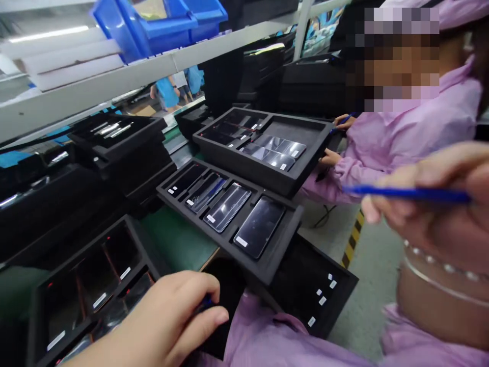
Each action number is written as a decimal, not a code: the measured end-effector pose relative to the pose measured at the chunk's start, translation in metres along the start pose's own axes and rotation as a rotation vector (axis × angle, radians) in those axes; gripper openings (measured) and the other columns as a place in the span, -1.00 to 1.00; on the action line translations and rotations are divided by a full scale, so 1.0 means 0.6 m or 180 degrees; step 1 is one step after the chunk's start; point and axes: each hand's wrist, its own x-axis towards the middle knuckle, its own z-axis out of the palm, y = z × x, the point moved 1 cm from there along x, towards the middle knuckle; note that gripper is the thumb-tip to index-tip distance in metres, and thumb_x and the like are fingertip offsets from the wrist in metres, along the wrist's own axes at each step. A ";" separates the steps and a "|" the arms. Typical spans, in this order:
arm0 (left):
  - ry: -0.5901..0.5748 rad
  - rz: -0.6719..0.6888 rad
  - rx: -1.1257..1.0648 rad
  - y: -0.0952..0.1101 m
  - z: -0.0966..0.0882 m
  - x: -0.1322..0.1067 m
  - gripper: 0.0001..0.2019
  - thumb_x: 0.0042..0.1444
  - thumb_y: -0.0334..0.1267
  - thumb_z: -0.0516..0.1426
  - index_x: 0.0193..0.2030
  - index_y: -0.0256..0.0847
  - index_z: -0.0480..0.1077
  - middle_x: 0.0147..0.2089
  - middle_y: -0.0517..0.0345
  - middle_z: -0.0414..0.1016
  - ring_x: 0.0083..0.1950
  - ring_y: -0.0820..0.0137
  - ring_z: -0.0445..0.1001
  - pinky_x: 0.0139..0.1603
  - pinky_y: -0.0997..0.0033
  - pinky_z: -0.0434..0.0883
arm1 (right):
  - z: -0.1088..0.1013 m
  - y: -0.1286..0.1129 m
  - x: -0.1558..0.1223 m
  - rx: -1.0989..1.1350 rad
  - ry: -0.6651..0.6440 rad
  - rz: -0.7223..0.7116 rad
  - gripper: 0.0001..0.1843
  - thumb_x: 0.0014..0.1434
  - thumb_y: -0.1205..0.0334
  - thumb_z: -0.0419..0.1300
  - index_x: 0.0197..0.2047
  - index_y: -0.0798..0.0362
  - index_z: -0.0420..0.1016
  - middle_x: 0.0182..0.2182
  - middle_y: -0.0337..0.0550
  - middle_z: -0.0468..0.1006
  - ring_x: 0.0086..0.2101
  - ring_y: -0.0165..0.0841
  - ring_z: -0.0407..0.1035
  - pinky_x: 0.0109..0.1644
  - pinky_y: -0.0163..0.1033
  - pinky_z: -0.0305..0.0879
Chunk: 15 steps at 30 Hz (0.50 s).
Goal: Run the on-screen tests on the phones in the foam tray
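Blue pen pinched in right hand, well apart from the foam tray jutting over the green worktop, all four slots holding dark panels; left hand curled low, grasp unclear.

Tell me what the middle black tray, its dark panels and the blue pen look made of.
Black compartment tray: matte, thick-walled, probably foam or moulded plastic. Dark rectangular panels: glossy, mirror-like reflections, likely glass screens. Thin blue pen: smooth, likely plastic.

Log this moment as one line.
left hand: curled, grip unclear, over black foam tray | right hand: holds thin blue pen | pink-smocked co-worker beyond
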 end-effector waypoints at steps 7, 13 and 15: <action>0.0163 0.0673 0.0865 -0.146 0.068 0.188 -0.79 0.46 -0.17 0.01 -0.20 -0.18 0.34 -0.36 0.18 0.44 -0.34 0.37 0.40 -0.32 0.33 0.37 | -0.033 0.164 0.205 -0.0858 0.0008 0.0938 -0.66 0.22 0.17 0.38 -0.43 0.17 0.38 -0.62 -0.26 0.41 -0.56 -0.51 0.39 -0.40 -0.20 0.19; 0.0063 0.0519 0.0821 -0.219 0.130 0.229 -0.74 0.47 -0.16 -0.01 -0.25 -0.19 0.33 -0.38 0.18 0.41 -0.34 0.34 0.39 -0.31 0.30 0.34 | -0.055 0.251 0.233 -0.0852 -0.0278 0.1178 -0.45 -0.01 -0.05 0.54 -0.52 0.08 0.29 -0.72 -0.28 0.28 -0.68 -0.49 0.24 -0.55 -0.25 0.02; -0.0041 0.0473 0.0779 -0.222 0.136 0.228 -0.75 0.46 -0.17 -0.01 -0.23 -0.20 0.35 -0.36 0.16 0.41 -0.34 0.32 0.38 -0.30 0.29 0.34 | -0.050 0.245 0.216 -0.0517 -0.0219 0.1189 -0.40 -0.12 -0.11 0.59 -0.56 0.05 0.29 -0.75 -0.31 0.21 -0.71 -0.47 0.17 -0.59 -0.22 0.02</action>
